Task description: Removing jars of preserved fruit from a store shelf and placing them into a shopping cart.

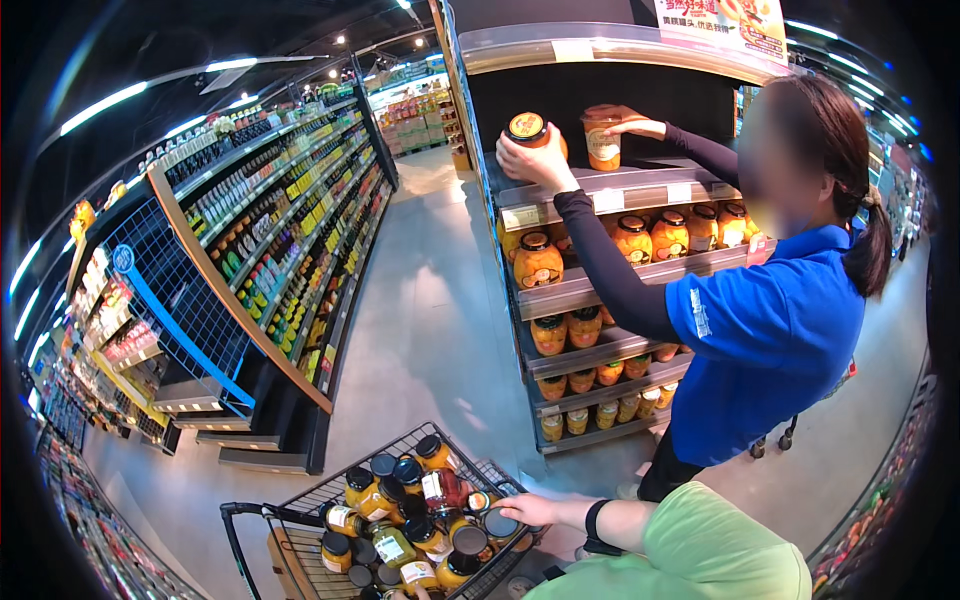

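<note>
My right hand point(529, 509), a black band on its wrist, reaches over the right side of a black wire shopping cart point(300, 508). Its fingers lie at a jar with a grey lid point(501, 522); whether they grip it or the cart's rim is unclear. Of my left hand point(421, 593) only a few fingers show at the bottom edge, by a jar with a white label point(418, 574). Heaped in the cart are several glass jars of yellow fruit, some upright, some tipped. Among them are a jar with dark red contents point(444, 489) and a greenish jar point(393, 545).
Beyond the cart, a co-worker in a blue shirt point(765, 330) holds a large jar point(527, 130) and a smaller container point(602, 142) at the upper shelf point(637, 178). Lower shelves bear jarred fruit point(538, 260). Left across the aisle floor point(412, 300) stands a long bottle shelf point(292, 217).
</note>
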